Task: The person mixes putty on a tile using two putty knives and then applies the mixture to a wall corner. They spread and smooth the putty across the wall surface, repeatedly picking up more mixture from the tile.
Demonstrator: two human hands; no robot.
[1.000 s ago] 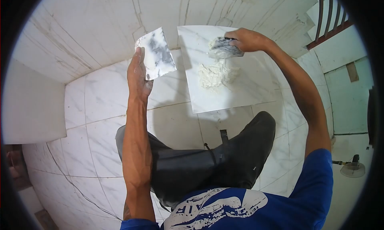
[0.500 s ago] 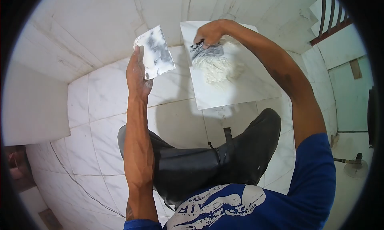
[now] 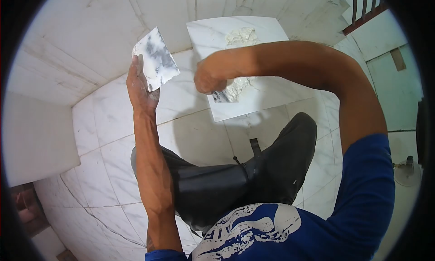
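A smeared blade (image 3: 155, 58) is gripped by the left hand (image 3: 140, 86), upper left, face tilted up so it is readable. A putty-loaded scraper (image 3: 226, 95) is clenched in the right hand (image 3: 209, 78), centre, over the loose tile (image 3: 272, 95) bearing the putty heap (image 3: 241, 35).

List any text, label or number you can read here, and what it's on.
Shirt print: white letters, upside down and cut off at the frame edge, not readable.
Slab in left hand: no text.
Trowel in right hand, tile, boot: no text.
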